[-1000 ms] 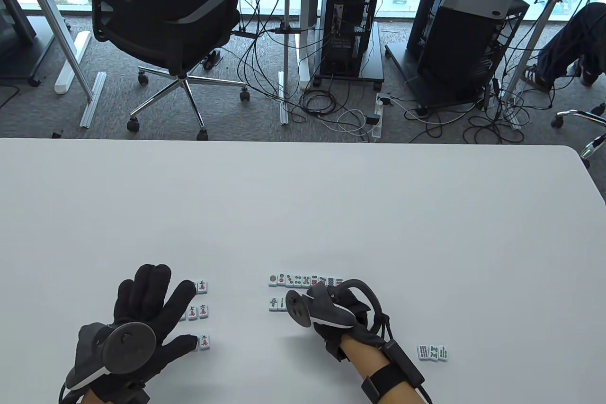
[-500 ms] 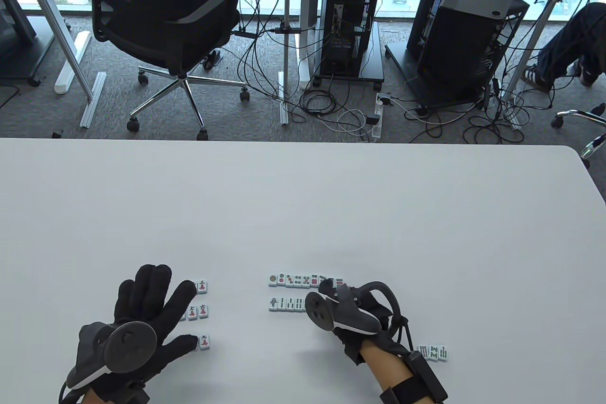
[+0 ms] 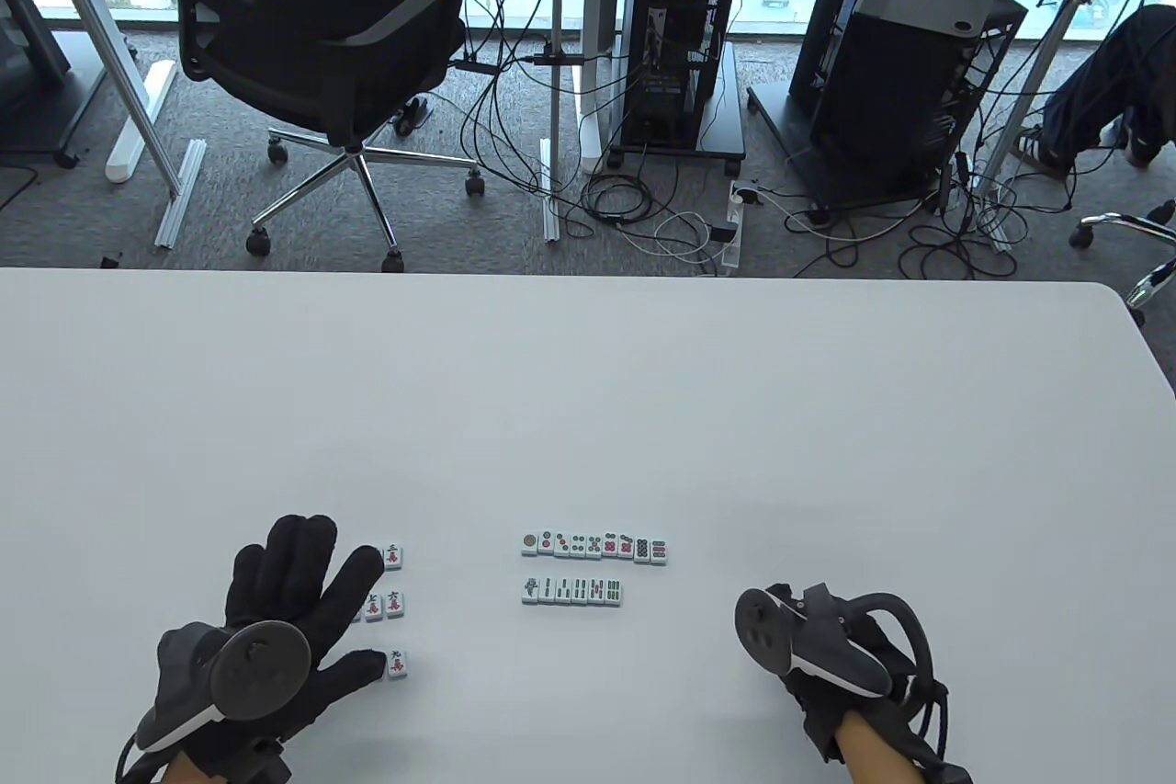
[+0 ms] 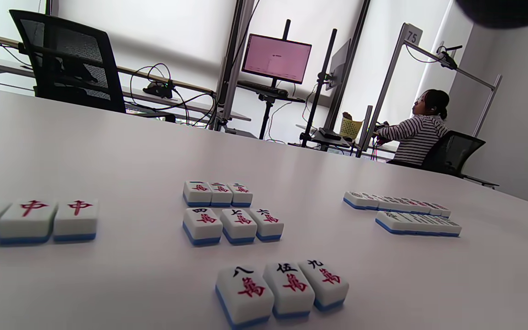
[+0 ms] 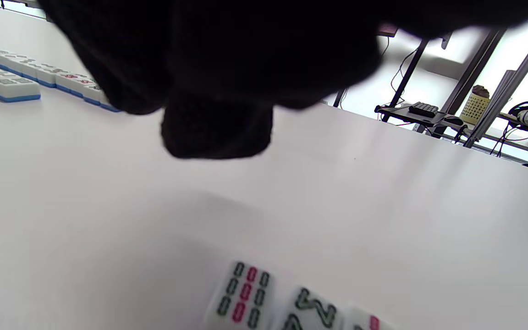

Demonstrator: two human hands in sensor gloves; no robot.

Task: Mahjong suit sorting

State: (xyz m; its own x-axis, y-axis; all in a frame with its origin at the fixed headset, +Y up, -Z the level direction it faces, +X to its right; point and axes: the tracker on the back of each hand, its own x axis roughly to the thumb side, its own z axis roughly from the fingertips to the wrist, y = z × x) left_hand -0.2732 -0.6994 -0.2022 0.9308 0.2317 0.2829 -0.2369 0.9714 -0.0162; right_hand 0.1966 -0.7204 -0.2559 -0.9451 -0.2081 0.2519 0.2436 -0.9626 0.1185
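My left hand [image 3: 299, 586] lies flat with fingers spread, partly covering the character tiles [image 3: 393, 606] in the table view. The left wrist view shows these character tiles [image 4: 233, 223] in three short rows of three, with three red-centre tiles [image 4: 32, 219] to their left. At mid-table lie a row of circle tiles [image 3: 593, 545] and, just nearer, a row of bamboo tiles [image 3: 571, 591]. My right hand [image 3: 813, 641] hovers at the front right and holds nothing. Its dark fingers [image 5: 216, 133] hang above three loose bamboo tiles [image 5: 245, 293]. The hand hides those tiles in the table view.
The white table [image 3: 588, 416] stretches far behind the tiles. Beyond its far edge stand an office chair [image 3: 322, 58], computer towers [image 3: 675, 58] and floor cables. A person [image 4: 422, 133] sits at another desk in the background.
My right hand has drawn back from the bamboo row, moving right and toward the front edge. It uncovered the row's tiles and now covers the three loose bamboo tiles. The left hand has stayed put.
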